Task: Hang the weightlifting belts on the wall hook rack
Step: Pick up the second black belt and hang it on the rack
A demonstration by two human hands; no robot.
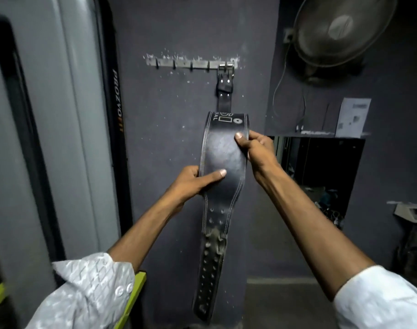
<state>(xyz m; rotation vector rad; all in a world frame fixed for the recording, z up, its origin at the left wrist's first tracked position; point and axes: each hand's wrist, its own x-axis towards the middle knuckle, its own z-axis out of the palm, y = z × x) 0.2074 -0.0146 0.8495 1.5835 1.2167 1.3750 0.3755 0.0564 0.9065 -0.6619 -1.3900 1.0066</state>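
Observation:
A black leather weightlifting belt hangs straight down the dark wall, its metal buckle over the rightmost hook of the metal hook rack. The belt's narrow, hole-punched tail reaches down near the floor. My left hand grips the left edge of the wide middle part, thumb across the front. My right hand pinches the right edge a little higher, thumb on the front face. The other hooks on the rack are bare.
A grey machine panel with a black frame fills the left side. A wall fan hangs at the upper right above a shelf with a white paper and a dark recess below it.

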